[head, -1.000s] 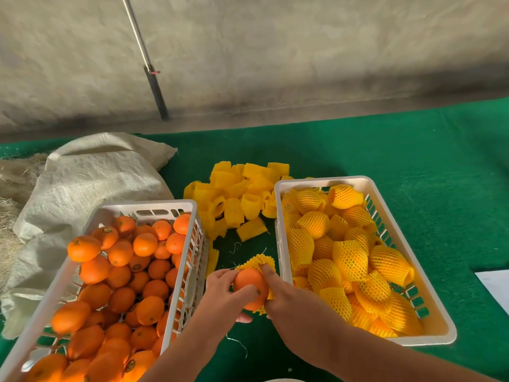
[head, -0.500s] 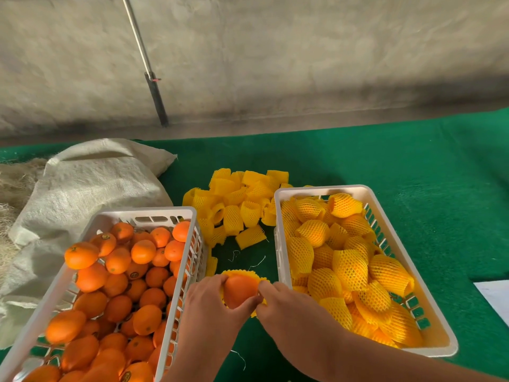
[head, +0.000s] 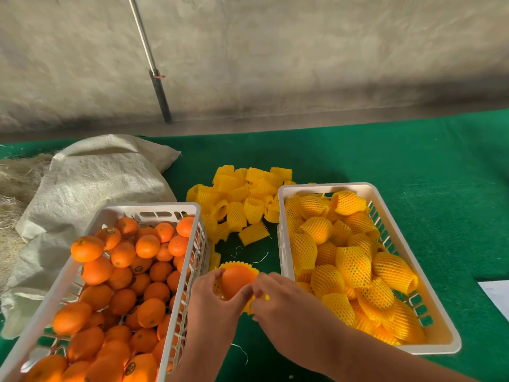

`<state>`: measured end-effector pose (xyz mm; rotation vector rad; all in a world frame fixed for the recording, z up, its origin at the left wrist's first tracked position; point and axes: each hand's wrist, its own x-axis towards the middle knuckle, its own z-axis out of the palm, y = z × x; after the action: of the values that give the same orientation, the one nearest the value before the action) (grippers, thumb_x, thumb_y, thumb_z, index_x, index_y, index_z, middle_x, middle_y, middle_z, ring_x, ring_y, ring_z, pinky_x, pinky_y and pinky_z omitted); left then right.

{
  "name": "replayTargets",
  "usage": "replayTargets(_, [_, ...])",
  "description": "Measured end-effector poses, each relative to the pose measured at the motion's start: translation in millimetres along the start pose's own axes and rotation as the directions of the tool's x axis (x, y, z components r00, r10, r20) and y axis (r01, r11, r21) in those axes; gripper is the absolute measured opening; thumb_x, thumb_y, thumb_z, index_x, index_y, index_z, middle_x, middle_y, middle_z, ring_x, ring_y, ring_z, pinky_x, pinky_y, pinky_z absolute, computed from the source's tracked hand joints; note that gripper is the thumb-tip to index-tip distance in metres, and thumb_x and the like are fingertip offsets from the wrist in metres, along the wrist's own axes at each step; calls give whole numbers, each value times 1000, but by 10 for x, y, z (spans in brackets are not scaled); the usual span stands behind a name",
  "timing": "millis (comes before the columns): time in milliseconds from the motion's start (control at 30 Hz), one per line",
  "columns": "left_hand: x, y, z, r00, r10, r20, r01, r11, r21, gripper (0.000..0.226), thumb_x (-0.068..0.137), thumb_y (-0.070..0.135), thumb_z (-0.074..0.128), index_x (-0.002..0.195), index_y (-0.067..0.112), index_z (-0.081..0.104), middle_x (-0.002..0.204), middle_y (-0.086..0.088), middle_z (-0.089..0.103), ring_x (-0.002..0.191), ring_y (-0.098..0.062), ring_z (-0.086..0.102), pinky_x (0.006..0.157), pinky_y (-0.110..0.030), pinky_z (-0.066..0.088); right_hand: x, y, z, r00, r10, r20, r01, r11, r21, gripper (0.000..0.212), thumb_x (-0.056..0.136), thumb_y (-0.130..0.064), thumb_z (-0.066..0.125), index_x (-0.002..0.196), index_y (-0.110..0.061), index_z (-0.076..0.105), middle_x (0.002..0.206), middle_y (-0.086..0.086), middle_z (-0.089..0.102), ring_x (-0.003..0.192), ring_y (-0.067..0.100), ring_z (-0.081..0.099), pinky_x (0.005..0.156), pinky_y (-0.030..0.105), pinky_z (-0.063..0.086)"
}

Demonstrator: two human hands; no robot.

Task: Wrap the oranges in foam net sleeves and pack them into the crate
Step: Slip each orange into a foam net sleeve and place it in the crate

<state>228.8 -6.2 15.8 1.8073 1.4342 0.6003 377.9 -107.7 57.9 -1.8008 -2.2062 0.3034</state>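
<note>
Between the two crates, my left hand [head: 213, 296] and my right hand [head: 286, 301] hold one orange [head: 237, 279] partly inside a yellow foam net sleeve [head: 239, 264]. The sleeve's rim shows above the fruit and under my right fingers. The white crate [head: 154, 209] on the left is full of bare oranges [head: 124, 271]. A second white crate [head: 366, 188] on the right holds several sleeved oranges [head: 352, 266]. Loose empty sleeves [head: 242, 199] lie piled behind my hands.
Green cloth [head: 413, 166] covers the table. A white woven sack [head: 91, 183] lies at the back left beside straw-like fibre [head: 13, 194]. A white sheet [head: 495, 295] sits at the right edge. A pole [head: 154, 73] leans on the concrete wall.
My hands and the orange have shifted slightly left and nearer to me. The sleeve has been worked further around the orange. The view has tilted down a little.
</note>
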Motion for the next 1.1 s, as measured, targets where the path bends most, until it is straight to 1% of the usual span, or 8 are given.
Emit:
replayTargets(100, [-11,39,-74,991,131,7,-132,990,49,95,59,80,66,139,31,55,124,17,48,112,-8,48,85,-23,42,15,-31,-62,990,113,-85,-99,983,153,28,107,-39,43,129,-31,57,128,-14,53,111,0,45,96,10,36])
replayTargets(233, [-35,57,-155,963,268,-31,-261,956,130,82,70,58,86,140,24,58,128,21,42,116,-12,49,83,-18,41,-46,-117,-94,961,213,-174,-143,928,343,22,101,-39,53,122,-41,49,121,-29,47,110,-3,55,82,9,52])
replayTargets(333, [-70,56,-215,929,367,-54,-353,918,180,74,75,53,85,137,23,58,134,16,43,122,-12,47,86,-22,46,-35,-104,-55,826,461,-324,-250,815,523,45,89,-65,63,124,-48,40,120,-31,48,115,-3,57,82,11,53])
replayTargets(433, [-136,94,-223,858,505,-92,-474,849,235,66,78,62,66,131,24,55,137,6,47,125,-6,37,85,-24,49,72,-87,-63,778,622,-88,-383,580,719,105,67,-89,66,152,-44,24,143,-26,40,130,3,50,96,27,58])
replayTargets(533, [-178,102,-173,821,570,-38,-544,800,253,66,75,49,81,128,26,50,136,6,47,122,0,37,83,-15,43,164,-113,-53,805,589,67,-389,440,809,120,62,-83,77,157,-50,11,142,-19,45,128,8,54,95,27,59])
replayTargets(700, [-204,79,-106,832,554,33,-542,798,263,69,75,49,79,131,25,48,141,5,45,123,-8,44,88,-18,45,216,-175,43,762,648,-7,-394,472,789,102,69,-74,80,149,-55,19,134,-22,42,121,11,54,92,26,60])
replayTargets(967, [-282,80,-97,834,550,38,-540,802,255,57,86,57,61,133,26,50,136,9,44,124,16,30,95,-9,35,244,-108,130,627,776,-72,-450,436,779,110,59,-84,71,150,-47,21,127,-18,45,114,8,55,63,6,51])
replayTargets(1100, [-318,53,-114,799,598,68,-599,779,185,41,95,48,62,132,33,55,142,23,42,127,14,40,90,-3,38,210,-29,185,648,750,-132,-443,513,735,103,71,-68,82,150,-52,18,136,-19,45,120,10,54,78,15,57])
